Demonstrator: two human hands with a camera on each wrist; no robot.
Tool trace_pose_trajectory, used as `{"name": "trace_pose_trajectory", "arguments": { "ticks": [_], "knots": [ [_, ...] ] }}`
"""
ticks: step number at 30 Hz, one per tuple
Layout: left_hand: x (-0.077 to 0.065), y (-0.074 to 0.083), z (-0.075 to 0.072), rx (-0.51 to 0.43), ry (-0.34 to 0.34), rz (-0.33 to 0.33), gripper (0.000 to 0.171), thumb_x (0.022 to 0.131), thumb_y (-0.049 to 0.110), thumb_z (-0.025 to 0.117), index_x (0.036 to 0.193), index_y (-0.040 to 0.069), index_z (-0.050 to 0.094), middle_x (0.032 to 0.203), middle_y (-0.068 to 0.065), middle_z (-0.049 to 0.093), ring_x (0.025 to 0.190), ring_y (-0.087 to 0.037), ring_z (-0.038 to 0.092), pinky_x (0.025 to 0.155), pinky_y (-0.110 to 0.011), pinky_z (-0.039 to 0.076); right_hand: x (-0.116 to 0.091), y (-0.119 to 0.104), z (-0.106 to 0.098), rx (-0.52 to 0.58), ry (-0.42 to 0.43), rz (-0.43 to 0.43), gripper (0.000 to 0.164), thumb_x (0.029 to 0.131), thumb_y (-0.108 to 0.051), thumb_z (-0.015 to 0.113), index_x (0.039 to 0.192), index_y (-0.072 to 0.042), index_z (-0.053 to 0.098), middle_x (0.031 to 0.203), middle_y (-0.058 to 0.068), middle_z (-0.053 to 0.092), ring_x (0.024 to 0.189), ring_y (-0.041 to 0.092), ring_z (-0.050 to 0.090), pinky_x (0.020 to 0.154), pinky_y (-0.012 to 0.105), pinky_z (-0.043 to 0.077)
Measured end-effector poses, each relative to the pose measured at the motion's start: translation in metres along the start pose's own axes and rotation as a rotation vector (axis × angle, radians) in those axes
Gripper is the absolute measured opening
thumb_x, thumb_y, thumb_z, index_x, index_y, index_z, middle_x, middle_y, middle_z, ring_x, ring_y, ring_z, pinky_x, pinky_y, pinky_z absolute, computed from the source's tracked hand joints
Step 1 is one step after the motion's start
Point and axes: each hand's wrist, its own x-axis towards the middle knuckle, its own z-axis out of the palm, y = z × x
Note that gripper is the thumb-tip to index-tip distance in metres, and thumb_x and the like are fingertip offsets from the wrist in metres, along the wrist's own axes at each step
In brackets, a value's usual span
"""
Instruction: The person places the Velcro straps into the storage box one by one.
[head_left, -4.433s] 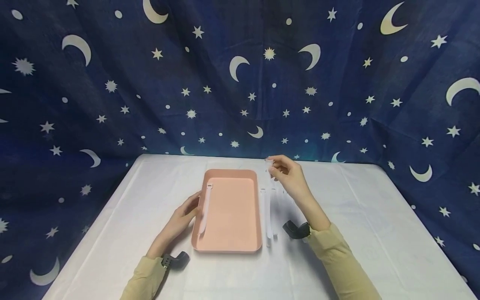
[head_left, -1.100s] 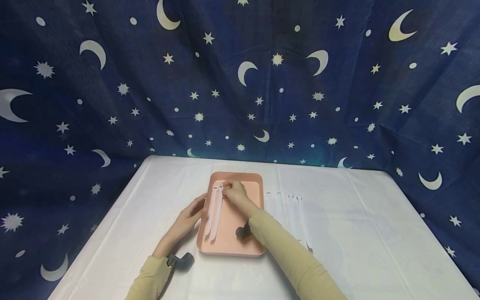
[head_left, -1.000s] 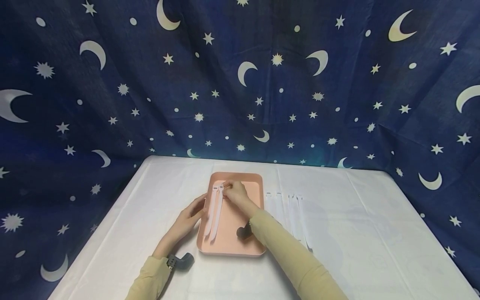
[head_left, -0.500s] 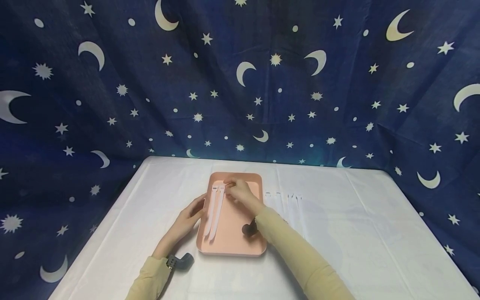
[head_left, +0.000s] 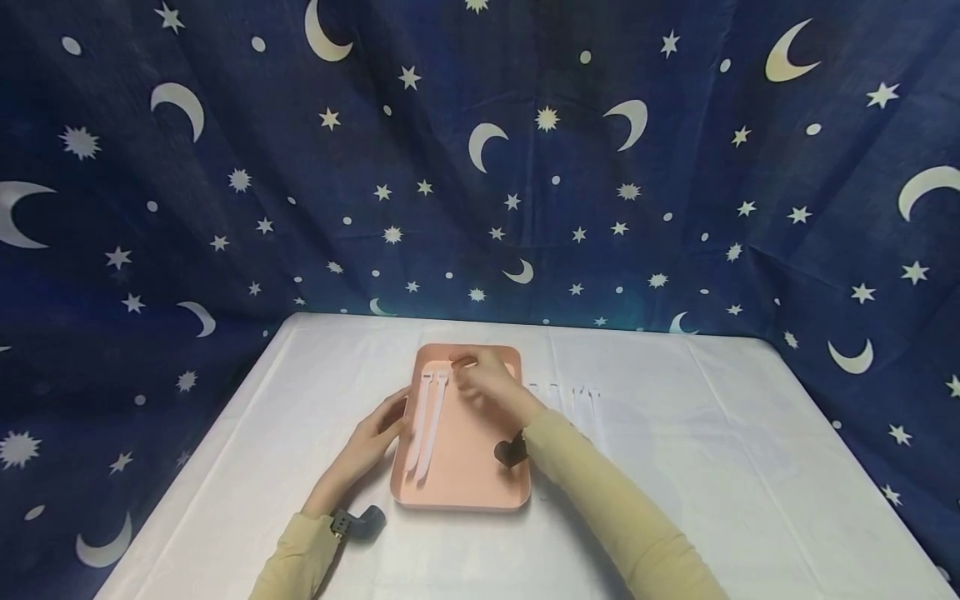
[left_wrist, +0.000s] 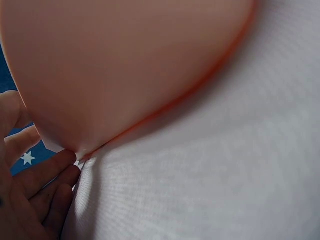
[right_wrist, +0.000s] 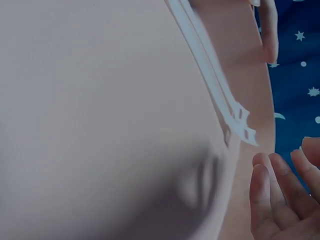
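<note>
A pink tray (head_left: 472, 487) lies on the white table. Two long white straps with slotted, flared heads rest in it side by side: an outer strap (head_left: 418, 425) and an inner strap (head_left: 432, 429). In the right wrist view the strap heads (right_wrist: 245, 134) point towards my right fingers. My right hand (head_left: 491, 382) hovers over the tray's far half, fingers loosely bent and holding nothing, just clear of the inner strap's head. At the tray's left side my left hand (head_left: 375, 429) rests, its relaxed fingers (left_wrist: 47, 172) touching the outer wall.
Several more white straps (head_left: 592, 408) lie on the table right of the tray, partly hidden by my right forearm. A dark blue curtain (head_left: 480, 208) with moons and stars hangs behind the table (head_left: 712, 433). A dark wrist camera (head_left: 367, 523) sits on my left wrist.
My right hand took a strap from the table and set it beside the first in the tray. It has let go and drawn slightly right. The left hand stays at the tray.
</note>
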Motion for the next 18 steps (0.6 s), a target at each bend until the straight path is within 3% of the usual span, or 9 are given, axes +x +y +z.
{"name": "trace_pose_trajectory", "arguments": {
  "ticks": [6,14,18],
  "knots": [
    [0.000,-0.001,0.000,-0.001,0.005,0.006,0.055,0.098,0.039,0.052,0.148,0.031,0.034,0.150,-0.014,0.042,0.140,-0.034,0.039,0.117,-0.052,0.032,-0.009,-0.013,-0.010,-0.083,-0.017,-0.021,0.031,0.089,0.001,0.059,0.119,-0.001,0.063,0.115,0.018,0.067,0.102,0.027,0.064,0.084,0.030,0.058],
    [-0.015,0.037,-0.007,0.008,-0.022,-0.003,0.055,0.101,0.026,0.050,0.151,0.015,0.031,0.150,-0.021,0.040,0.140,-0.038,0.038,0.117,-0.053,0.032,-0.025,-0.029,-0.027,-0.142,-0.041,-0.060,0.032,0.091,-0.003,0.059,0.124,-0.002,0.062,0.119,0.017,0.067,0.106,0.029,0.065,0.087,0.031,0.059],
    [-0.015,0.036,-0.008,0.002,-0.031,0.019,0.055,0.101,0.025,0.050,0.151,0.014,0.031,0.150,-0.022,0.039,0.140,-0.039,0.038,0.117,-0.054,0.032,-0.031,-0.031,-0.037,-0.175,-0.052,-0.110,0.032,0.092,-0.004,0.059,0.124,-0.002,0.061,0.120,0.018,0.066,0.108,0.030,0.065,0.090,0.033,0.058]
  ]
}}
